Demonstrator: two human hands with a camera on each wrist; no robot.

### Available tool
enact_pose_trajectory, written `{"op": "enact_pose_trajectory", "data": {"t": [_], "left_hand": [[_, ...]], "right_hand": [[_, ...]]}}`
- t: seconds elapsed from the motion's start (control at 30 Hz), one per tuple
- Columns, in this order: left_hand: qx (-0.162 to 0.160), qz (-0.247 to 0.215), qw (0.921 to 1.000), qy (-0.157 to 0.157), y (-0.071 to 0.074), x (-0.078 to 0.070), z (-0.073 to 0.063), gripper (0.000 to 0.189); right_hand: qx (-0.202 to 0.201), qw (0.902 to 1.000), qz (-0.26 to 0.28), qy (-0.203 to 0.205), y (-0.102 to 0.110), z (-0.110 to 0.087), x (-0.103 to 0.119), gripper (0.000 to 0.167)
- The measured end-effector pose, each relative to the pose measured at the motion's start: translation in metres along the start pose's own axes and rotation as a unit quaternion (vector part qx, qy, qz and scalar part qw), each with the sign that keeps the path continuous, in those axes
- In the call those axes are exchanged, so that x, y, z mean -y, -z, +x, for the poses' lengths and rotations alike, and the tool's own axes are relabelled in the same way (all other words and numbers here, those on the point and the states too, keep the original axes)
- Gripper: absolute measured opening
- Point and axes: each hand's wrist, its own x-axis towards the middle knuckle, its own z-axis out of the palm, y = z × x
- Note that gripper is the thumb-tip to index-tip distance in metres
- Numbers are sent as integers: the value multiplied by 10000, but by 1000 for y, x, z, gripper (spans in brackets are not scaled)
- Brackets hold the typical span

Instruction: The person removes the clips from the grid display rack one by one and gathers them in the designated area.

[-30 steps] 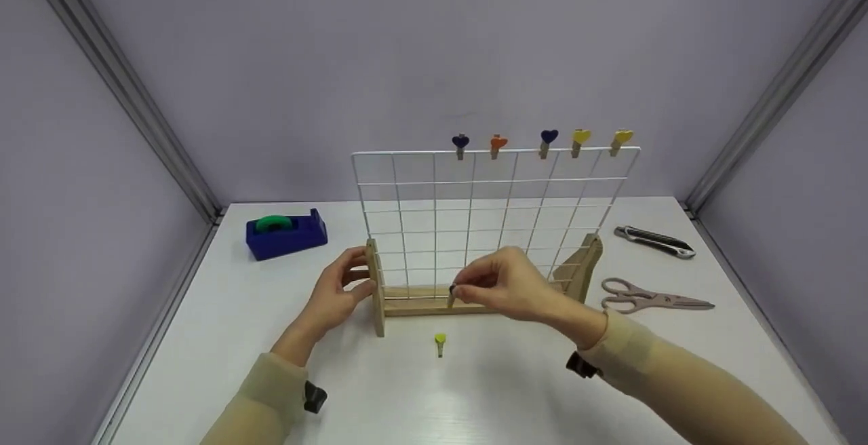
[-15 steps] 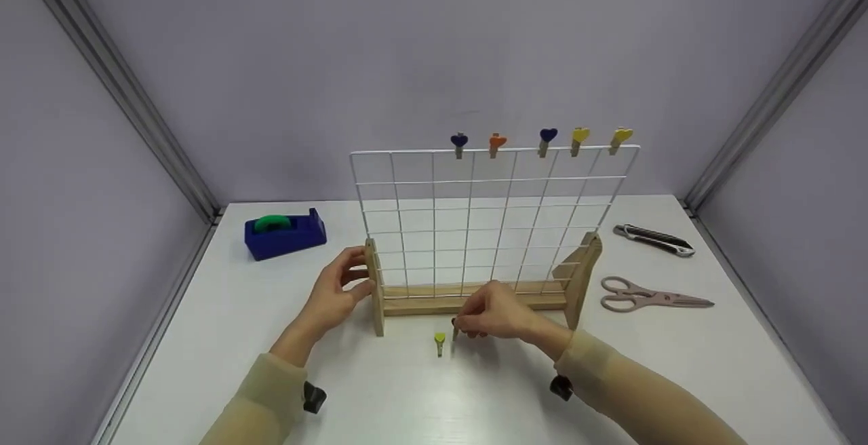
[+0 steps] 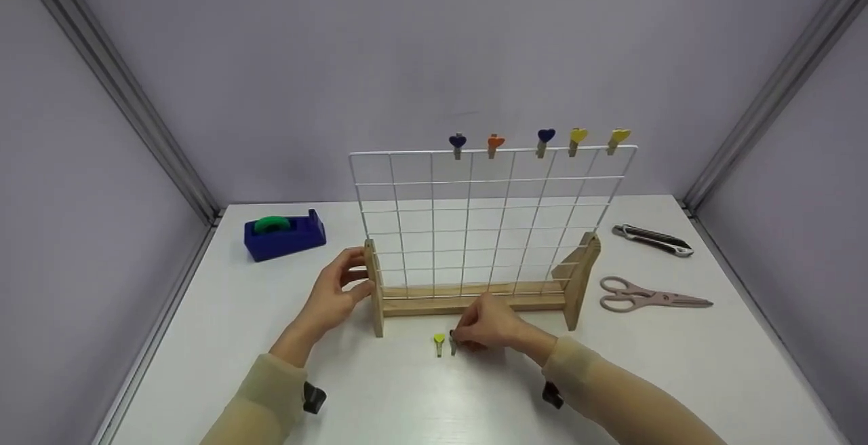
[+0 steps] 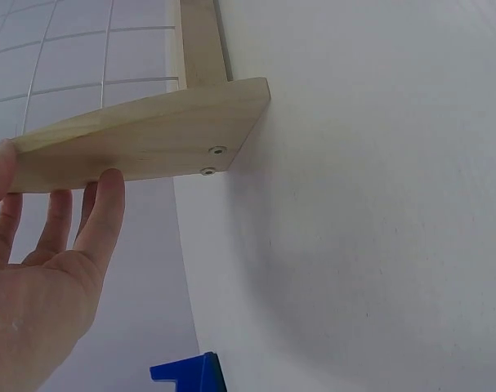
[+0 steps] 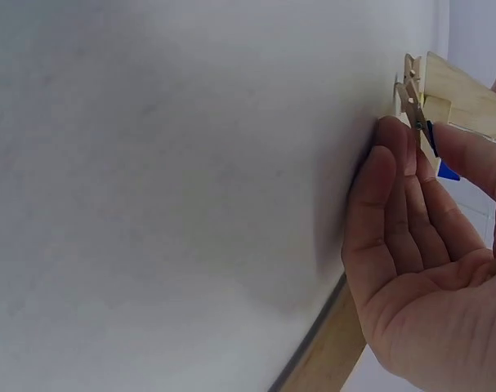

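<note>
My right hand (image 3: 491,324) pinches a small wooden clothespin (image 3: 453,344) with a dark heart, low at the table in front of the rack. In the right wrist view the clothespin (image 5: 411,102) sticks out past thumb and fingertips. Just left of it a clothespin with a yellow-green heart (image 3: 439,344) lies on the table. My left hand (image 3: 332,298) holds the left wooden side piece (image 4: 149,139) of the white wire grid rack (image 3: 451,220), thumb on one side and fingers on the other. Several heart clothespins, such as the orange one (image 3: 494,144), are clipped along its top wire.
A blue tape dispenser (image 3: 288,240) with green tape stands at the left. To the right of the rack lie a utility knife (image 3: 652,240) and pink-beige scissors (image 3: 654,296). Walls enclose the white table (image 3: 407,408) at the back and sides.
My right hand has come down and toward me from the rack's lower bar, bringing the dark-heart clothespin to the table beside the yellow-green one. My left hand has stayed on the side piece.
</note>
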Motion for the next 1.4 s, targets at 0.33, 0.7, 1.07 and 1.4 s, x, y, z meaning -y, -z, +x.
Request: {"op": "enact_pose_trajectory", "data": {"t": [0.33, 0.7, 1.07, 1.4], "left_hand": [[23, 67, 10000, 1, 1, 1, 0, 55], [7, 10, 10000, 8, 1, 1, 1, 55], [-42, 28, 10000, 11, 0, 0, 0, 54], [26, 38, 10000, 77, 1, -1, 0, 56]], "right_hand": [[-18, 9992, -363, 162, -3, 4, -1, 11], [-136, 9975, -669, 187, -6, 4, 2, 9], [-337, 9964, -774, 70, -7, 0, 3, 13], [-912, 9766, -1393, 1360, 18, -16, 26, 15]]}}
